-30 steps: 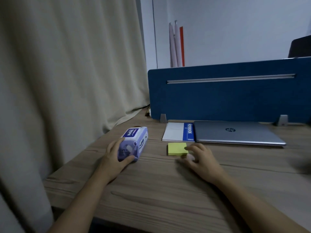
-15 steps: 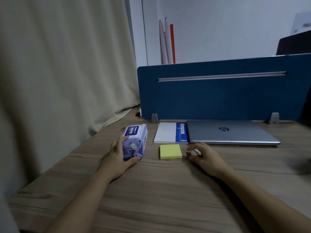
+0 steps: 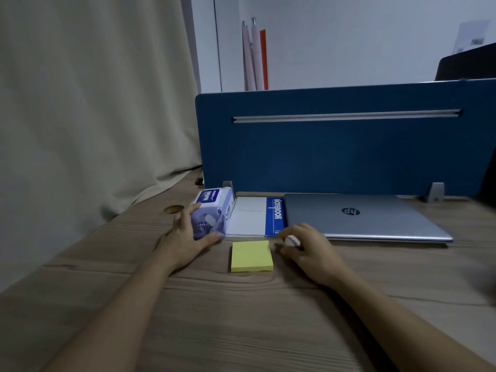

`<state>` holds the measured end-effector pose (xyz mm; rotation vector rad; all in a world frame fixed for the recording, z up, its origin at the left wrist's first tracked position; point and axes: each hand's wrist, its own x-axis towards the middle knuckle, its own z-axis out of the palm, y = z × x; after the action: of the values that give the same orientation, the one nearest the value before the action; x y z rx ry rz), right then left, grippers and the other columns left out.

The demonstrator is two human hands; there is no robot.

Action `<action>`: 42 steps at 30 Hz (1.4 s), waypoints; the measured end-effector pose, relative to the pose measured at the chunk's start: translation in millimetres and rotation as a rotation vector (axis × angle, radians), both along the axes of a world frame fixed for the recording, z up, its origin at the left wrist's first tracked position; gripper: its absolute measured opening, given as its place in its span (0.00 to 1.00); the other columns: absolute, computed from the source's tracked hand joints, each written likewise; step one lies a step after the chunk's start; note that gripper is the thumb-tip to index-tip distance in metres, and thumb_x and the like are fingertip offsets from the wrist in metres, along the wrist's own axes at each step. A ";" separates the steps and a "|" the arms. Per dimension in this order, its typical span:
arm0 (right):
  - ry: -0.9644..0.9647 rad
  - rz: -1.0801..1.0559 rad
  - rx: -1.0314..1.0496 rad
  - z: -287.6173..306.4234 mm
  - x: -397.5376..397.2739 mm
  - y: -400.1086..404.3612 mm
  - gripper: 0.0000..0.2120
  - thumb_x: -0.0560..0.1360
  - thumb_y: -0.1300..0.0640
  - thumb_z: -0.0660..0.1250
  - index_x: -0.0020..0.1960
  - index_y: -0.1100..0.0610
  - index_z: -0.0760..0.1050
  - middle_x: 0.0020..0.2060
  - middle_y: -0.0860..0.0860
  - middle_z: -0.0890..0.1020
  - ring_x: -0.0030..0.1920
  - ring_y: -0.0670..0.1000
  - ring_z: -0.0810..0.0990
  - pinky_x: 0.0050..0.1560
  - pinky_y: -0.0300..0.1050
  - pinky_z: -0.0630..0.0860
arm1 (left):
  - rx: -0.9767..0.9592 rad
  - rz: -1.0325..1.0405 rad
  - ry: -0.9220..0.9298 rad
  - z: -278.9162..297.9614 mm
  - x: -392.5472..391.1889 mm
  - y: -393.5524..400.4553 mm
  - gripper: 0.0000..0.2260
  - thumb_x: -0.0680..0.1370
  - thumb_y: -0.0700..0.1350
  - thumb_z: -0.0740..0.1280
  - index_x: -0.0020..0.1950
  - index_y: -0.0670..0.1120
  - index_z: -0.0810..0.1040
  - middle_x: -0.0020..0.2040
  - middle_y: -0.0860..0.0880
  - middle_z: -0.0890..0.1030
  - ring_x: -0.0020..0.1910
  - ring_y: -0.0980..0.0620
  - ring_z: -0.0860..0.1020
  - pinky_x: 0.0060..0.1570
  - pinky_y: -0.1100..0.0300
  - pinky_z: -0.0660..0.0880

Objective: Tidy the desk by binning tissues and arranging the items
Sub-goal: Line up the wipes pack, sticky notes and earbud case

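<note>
A purple and blue tissue pack (image 3: 213, 210) lies on the wooden desk (image 3: 241, 318), right against the left edge of a white and blue notebook (image 3: 255, 217). My left hand (image 3: 188, 237) grips the pack's near end, thumb underneath at the front. A yellow sticky-note pad (image 3: 251, 255) lies flat between my two hands. My right hand (image 3: 308, 251) curls round a small white object (image 3: 291, 240), mostly hidden by the fingers. A shut silver laptop (image 3: 362, 217) sits right of the notebook.
A blue desk divider (image 3: 343, 146) stands behind the notebook and laptop. A beige curtain (image 3: 88, 103) hangs along the desk's left side. A round cable hole (image 3: 171, 209) sits in the desk left of the tissue pack. A thin cable (image 3: 429, 302) crosses the right side.
My left hand has pushed the tissue pack away from me and rightward until it meets the notebook. My right hand has stayed by the sticky pad, still holding the small white object.
</note>
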<state>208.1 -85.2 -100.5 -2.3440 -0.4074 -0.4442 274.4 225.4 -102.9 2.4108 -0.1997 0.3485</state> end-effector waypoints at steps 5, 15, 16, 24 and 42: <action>-0.060 0.010 -0.048 -1.0 10.3 4.0 0.16 0.75 0.48 0.69 0.62 0.47 0.75 0.57 0.44 0.76 0.57 0.45 0.72 0.54 0.38 0.68 | -0.019 0.013 -0.014 -0.9 22.6 -4.3 0.41 0.63 0.71 0.71 0.68 0.64 0.52 0.73 0.44 0.64 0.62 0.45 0.74 0.63 0.45 0.72; -0.039 0.045 -0.042 -1.6 10.9 5.4 0.21 0.72 0.48 0.73 0.64 0.48 0.74 0.58 0.45 0.75 0.56 0.46 0.74 0.53 0.37 0.70 | 0.042 0.034 -0.065 1.4 39.9 -13.2 0.41 0.67 0.70 0.68 0.73 0.59 0.52 0.76 0.45 0.60 0.68 0.43 0.70 0.63 0.41 0.70; -0.037 0.044 -0.041 -1.7 11.0 5.5 0.21 0.72 0.49 0.73 0.64 0.48 0.74 0.58 0.45 0.75 0.56 0.46 0.74 0.53 0.37 0.70 | 0.055 0.036 -0.074 1.1 39.6 -13.4 0.40 0.69 0.68 0.68 0.74 0.59 0.52 0.76 0.45 0.59 0.68 0.43 0.70 0.63 0.41 0.71; -0.036 0.064 -0.061 -3.5 9.7 5.4 0.18 0.72 0.52 0.74 0.61 0.49 0.77 0.57 0.44 0.75 0.56 0.46 0.75 0.54 0.37 0.69 | 0.059 -0.002 -0.151 -1.8 24.0 -12.5 0.39 0.72 0.64 0.68 0.76 0.57 0.52 0.74 0.51 0.54 0.68 0.45 0.68 0.63 0.47 0.71; -0.050 -0.173 0.033 6.8 -4.7 0.0 0.11 0.79 0.48 0.58 0.52 0.47 0.79 0.49 0.43 0.79 0.57 0.49 0.70 0.56 0.52 0.69 | 0.379 -0.194 -0.364 8.0 -20.1 -58.8 0.16 0.78 0.43 0.67 0.65 0.51 0.75 0.64 0.51 0.77 0.64 0.53 0.74 0.61 0.55 0.73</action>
<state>203.4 -85.2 -93.8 -2.3487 -0.2196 -0.5878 254.3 166.7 -95.0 2.6471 -0.7140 0.7112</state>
